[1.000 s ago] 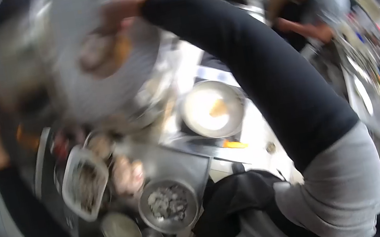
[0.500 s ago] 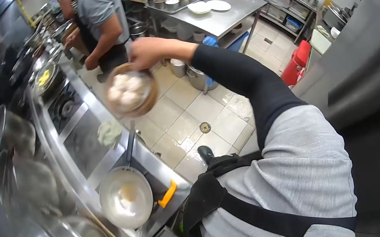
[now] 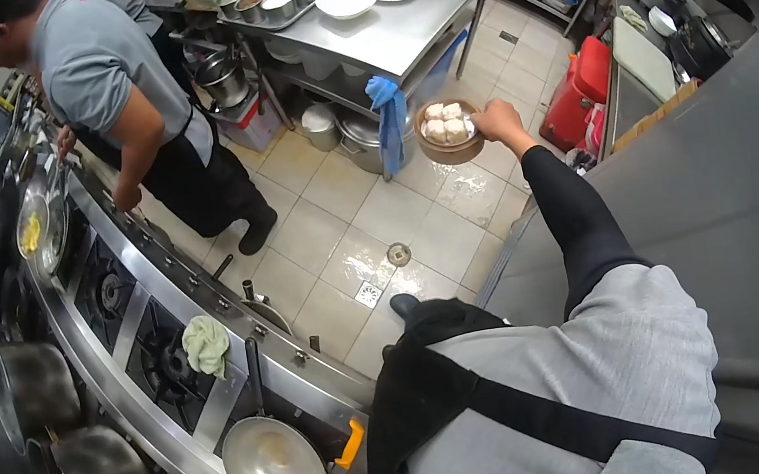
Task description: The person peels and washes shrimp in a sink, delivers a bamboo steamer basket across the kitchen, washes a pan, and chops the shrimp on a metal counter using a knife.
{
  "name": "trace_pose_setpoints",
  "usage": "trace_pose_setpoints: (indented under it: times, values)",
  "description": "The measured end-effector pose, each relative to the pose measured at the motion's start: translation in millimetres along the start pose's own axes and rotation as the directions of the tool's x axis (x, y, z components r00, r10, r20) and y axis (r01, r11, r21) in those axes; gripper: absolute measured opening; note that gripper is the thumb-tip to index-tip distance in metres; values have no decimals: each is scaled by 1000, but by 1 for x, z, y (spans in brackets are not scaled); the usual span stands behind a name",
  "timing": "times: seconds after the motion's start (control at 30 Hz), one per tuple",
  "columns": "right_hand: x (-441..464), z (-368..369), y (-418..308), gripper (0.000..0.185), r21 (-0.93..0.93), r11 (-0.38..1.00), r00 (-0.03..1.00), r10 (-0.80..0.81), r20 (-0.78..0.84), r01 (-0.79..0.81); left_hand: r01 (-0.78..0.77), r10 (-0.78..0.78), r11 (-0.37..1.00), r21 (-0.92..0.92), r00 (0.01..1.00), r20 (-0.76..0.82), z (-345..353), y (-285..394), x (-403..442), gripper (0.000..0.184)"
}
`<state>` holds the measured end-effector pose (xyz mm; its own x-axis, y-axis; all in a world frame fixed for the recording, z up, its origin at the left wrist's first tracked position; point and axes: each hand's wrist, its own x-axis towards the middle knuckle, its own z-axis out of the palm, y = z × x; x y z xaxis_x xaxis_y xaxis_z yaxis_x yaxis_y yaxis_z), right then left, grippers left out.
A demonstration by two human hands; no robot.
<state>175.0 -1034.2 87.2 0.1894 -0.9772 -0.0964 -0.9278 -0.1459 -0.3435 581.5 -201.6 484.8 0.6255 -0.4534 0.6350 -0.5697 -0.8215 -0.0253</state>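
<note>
Basket [image 3: 454, 155] round, brown; pale lumpy pieces [image 3: 455, 130] inside, perhaps dumplings.

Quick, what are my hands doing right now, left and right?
Left hand: can't be told, no clear view of it.
Right hand: closed on the rim of a round basket holding pale food.

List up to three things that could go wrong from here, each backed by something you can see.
1. The round basket might tip: only the right hand grips it, at one side, and its dumplings lie uncovered.
2. The floor shines as if wet, so a foot could slip.
3. The hanging blue cloth might snag someone passing.
</note>
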Motion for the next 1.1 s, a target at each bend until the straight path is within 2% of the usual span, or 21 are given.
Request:
trace_pose_setpoints:
  times: [0.07,0.1,0.17,0.2,0.23,0.27,0.3,0.33,0.37,0.4,0.43,0.47,0.53,0.6,0.63,0.73,0.83,0.93,0.97,1.03,1.1]
  values:
    - [12,0,-2,42,12,997,997,76,21,-76,-24,57,925,-378,995,78,51,81,8,54]
    - [36,14,4,44,-33,999,999,21,-49,-23,-59,121,834,-549,990,78,74,122,6,54]
    - [69,31,-1,50,-10,987,904,-150,-400,159,-177,285,493,-852,958,-34,152,162,9,49]
    - [67,-3,-29,49,99,994,986,-26,-162,43,-57,178,311,-949,984,0,185,203,12,46]
    - [57,-32,-60,49,168,981,990,80,118,-99,71,89,109,-991,993,81,213,256,8,42]
    - [75,-25,-69,50,183,980,996,77,37,-82,211,68,20,-977,975,212,241,305,7,42]
    - [101,-17,-75,51,190,980,996,72,-48,-62,262,137,-74,-962,958,250,275,342,7,40]
    - [131,-6,-79,56,176,984,993,28,-111,-8,397,173,-54,-916,907,383,297,382,8,36]
    - [161,4,-82,62,161,986,986,-14,-164,41,404,231,-87,-910,897,376,334,416,5,31]
    - [171,-3,-94,65,298,953,988,1,-153,45,484,239,-127,-866,862,447,357,455,4,30]
    - [189,-2,-102,64,308,951,988,32,-150,16,574,247,-155,-804,811,531,378,487,-1,30]
    - [219,18,-94,61,250,968,973,34,-229,25,602,305,-148,-784,782,543,404,508,-6,30]
    - [256,22,-93,58,215,976,990,16,-139,15,604,359,-104,-790,764,537,450,545,-11,31]
    - [270,25,-79,66,261,965,996,-3,-90,26,571,358,5,-821,765,535,480,563,-19,31]
    - [272,24,-69,74,304,952,995,-7,-99,36,621,319,-15,-784,746,585,486,568,-18,32]
    - [288,64,-45,89,623,770,966,242,-87,-137,709,230,-71,-702,696,680,515,578,-6,32]
    - [280,50,-69,98,822,451,913,362,187,-347,615,262,30,-788,756,600,561,602,56,27]
    - [276,25,-90,102,788,401,879,310,362,-466,490,337,4,-872,820,462,604,667,155,25]
    - [284,33,-81,103,795,492,935,201,292,-354,474,343,-33,-880,832,436,610,698,188,26]
    - [313,50,-57,108,777,624,989,-42,141,-85,416,439,5,-909,816,376,636,760,248,25]
    - [315,53,-52,99,787,592,984,121,130,-177,363,530,-66,-930,802,275,674,829,297,28]
